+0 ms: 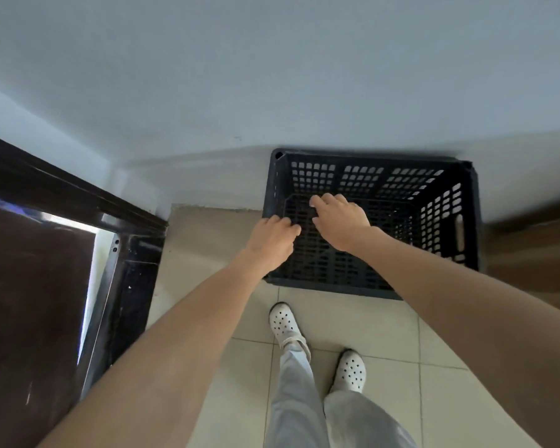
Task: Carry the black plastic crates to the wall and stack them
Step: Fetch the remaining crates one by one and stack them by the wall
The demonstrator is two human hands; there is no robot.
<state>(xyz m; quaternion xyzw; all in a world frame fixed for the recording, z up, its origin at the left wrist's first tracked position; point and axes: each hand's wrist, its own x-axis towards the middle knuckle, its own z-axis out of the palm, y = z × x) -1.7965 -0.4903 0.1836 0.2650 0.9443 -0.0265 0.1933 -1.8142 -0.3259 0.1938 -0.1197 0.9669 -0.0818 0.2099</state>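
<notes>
One black perforated crate (440,189), open-topped, against wall (272,76).

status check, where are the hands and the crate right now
Left hand at the crate's left rim, grip unclear. Right hand over the inside, holding nothing. Black crate on the floor against the wall. Nothing in the way.

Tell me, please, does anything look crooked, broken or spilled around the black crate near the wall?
Nothing stands out. The black crate sits upright and empty by the wall, roughly square to it, with no visible cracks. Both hands hover over its left part: left hand, right hand. The tiled floor shows no spill.
</notes>
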